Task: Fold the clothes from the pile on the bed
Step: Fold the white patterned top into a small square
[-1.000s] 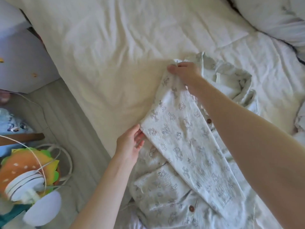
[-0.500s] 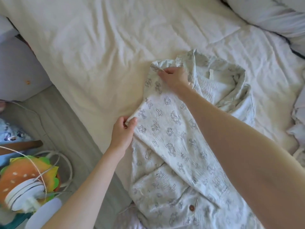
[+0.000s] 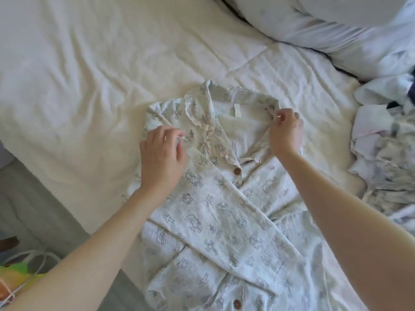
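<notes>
Bed point(image 3: 89, 86): covered by a cream, wrinkled quilt that takes up most of the view; its near left edge runs diagonally above a strip of grey floor point(image 3: 33, 209).
Pillow point(image 3: 325, 25): white, at the far right corner, lying on the quilt.
Pyjama shirt point(image 3: 213, 216): pale printed fabric with small grey figures and crosses, laid front-up on the bed at centre, collar end farthest from the person. One sleeve is folded diagonally across the front. The lower part runs out of view at the bottom edge.
Clothes pile point(image 3: 386, 158): crumpled white and grey garments at the right edge of the bed, near the shirt but apart from its collar.
Left hand point(image 3: 162, 158): rests on the shirt's left shoulder area, fingers bent, fingertips pinching a small bit of frilled trim just beside the collar.
Right hand point(image 3: 285, 133): at the right end of the collar, thumb and fingers pinching the collar edge and lifting it slightly off the quilt.
Collar point(image 3: 202, 113): frilled edge, spread open, a small label visible inside the neck.
Buttons: a brown upper button point(image 3: 237, 171) below the collar opening; a lower button point(image 3: 237, 303) near the bottom edge.
Cables point(image 3: 33, 263): white loops on the floor at lower left, beside a blurred yellow-green object.
</notes>
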Action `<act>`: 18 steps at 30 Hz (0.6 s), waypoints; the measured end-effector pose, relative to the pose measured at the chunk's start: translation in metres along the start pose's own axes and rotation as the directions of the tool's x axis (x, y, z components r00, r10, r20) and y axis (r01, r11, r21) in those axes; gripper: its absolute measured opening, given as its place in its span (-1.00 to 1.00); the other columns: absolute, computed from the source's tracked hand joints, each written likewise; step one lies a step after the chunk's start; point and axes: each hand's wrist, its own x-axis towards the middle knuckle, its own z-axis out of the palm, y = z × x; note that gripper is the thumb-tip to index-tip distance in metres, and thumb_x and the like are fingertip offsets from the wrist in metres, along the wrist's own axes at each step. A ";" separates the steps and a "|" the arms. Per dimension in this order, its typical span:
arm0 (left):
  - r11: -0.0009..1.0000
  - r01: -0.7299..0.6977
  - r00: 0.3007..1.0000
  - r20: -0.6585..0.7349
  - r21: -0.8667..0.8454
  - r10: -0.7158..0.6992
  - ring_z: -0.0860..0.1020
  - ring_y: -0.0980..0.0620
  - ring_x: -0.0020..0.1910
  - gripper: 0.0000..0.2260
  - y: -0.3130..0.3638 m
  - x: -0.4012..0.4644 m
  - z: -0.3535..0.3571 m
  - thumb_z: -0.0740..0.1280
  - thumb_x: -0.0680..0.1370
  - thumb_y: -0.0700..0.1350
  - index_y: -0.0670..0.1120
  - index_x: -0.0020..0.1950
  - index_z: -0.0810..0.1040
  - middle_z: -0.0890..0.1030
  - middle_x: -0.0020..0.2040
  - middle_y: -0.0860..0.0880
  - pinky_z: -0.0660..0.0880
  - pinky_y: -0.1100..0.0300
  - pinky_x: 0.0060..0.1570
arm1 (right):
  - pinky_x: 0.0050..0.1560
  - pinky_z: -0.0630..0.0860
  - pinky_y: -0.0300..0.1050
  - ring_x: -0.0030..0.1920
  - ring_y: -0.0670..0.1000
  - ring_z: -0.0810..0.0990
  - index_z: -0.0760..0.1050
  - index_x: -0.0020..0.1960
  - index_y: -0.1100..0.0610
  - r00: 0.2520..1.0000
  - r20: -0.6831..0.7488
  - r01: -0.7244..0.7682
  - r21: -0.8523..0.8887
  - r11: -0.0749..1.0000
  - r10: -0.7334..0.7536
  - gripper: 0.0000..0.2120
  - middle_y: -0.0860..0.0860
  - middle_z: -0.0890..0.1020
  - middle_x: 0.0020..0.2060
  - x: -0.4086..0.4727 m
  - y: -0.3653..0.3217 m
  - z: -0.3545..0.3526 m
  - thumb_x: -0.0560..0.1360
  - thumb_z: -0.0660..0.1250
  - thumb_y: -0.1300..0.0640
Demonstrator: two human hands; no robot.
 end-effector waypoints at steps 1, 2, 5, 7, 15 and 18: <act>0.998 -0.063 0.998 0.032 0.022 0.062 0.44 -0.20 0.17 -0.82 0.008 0.009 0.007 0.27 0.53 -0.26 -0.20 0.12 0.54 0.53 0.13 -0.16 0.33 -0.04 0.06 | 0.19 0.36 0.03 0.21 0.15 0.41 0.44 0.25 0.17 0.999 0.010 -0.043 -0.039 0.998 0.043 -0.71 0.15 0.50 0.18 0.012 0.013 -0.004 0.57 0.10 0.23; 0.993 -0.114 0.992 0.065 0.039 0.111 0.42 -0.16 0.22 -0.80 0.013 0.018 0.015 0.25 0.55 -0.24 -0.20 0.16 0.52 0.51 0.18 -0.15 0.31 -0.02 0.12 | 0.26 0.32 0.08 0.27 0.15 0.37 0.40 0.30 0.15 0.996 0.044 -0.074 -0.061 0.995 0.077 -0.69 0.14 0.47 0.23 0.024 0.025 -0.007 0.58 0.11 0.20; 0.978 -0.197 0.970 0.154 0.063 0.186 0.38 -0.10 0.31 -0.71 0.022 0.045 0.035 0.19 0.60 -0.18 -0.18 0.32 0.43 0.43 0.31 -0.13 0.27 0.01 0.29 | 0.33 0.30 0.13 0.35 0.14 0.32 0.30 0.42 0.12 0.965 0.247 -0.075 -0.059 0.995 0.087 -0.61 0.12 0.39 0.33 0.052 0.046 -0.008 0.59 0.11 0.15; 0.957 -0.274 0.946 0.207 0.092 0.251 0.37 -0.15 0.32 -0.65 0.026 0.060 0.048 0.22 0.59 -0.17 -0.14 0.39 0.38 0.37 0.36 -0.18 0.27 -0.07 0.31 | 0.35 0.30 0.06 0.35 0.16 0.32 0.29 0.45 0.13 0.939 0.337 -0.050 -0.069 0.996 0.070 -0.57 0.14 0.36 0.35 0.062 0.055 -0.002 0.59 0.12 0.15; 0.909 -0.293 0.898 0.412 0.296 0.155 -0.07 -0.12 0.53 -0.49 0.023 0.081 0.086 0.06 0.60 0.12 0.01 0.53 0.11 -0.01 0.56 -0.09 -0.12 -0.11 0.47 | -0.43 0.32 -0.23 -0.44 -0.06 0.43 0.49 -0.16 0.10 0.950 0.244 -0.263 0.296 0.918 0.194 -0.87 -0.07 0.46 -0.45 0.096 0.068 0.006 0.51 0.32 0.05; 0.914 -0.272 0.939 0.291 0.300 0.183 0.02 -0.12 0.52 -0.56 0.029 0.091 0.087 0.09 0.62 0.04 -0.03 0.49 0.22 0.12 0.54 -0.12 -0.12 -0.16 0.44 | -0.25 0.39 -0.19 -0.31 -0.06 0.50 0.51 -0.05 0.08 0.965 0.225 -0.190 0.252 0.949 0.134 -0.89 -0.05 0.55 -0.27 0.099 0.065 0.010 0.53 0.27 0.05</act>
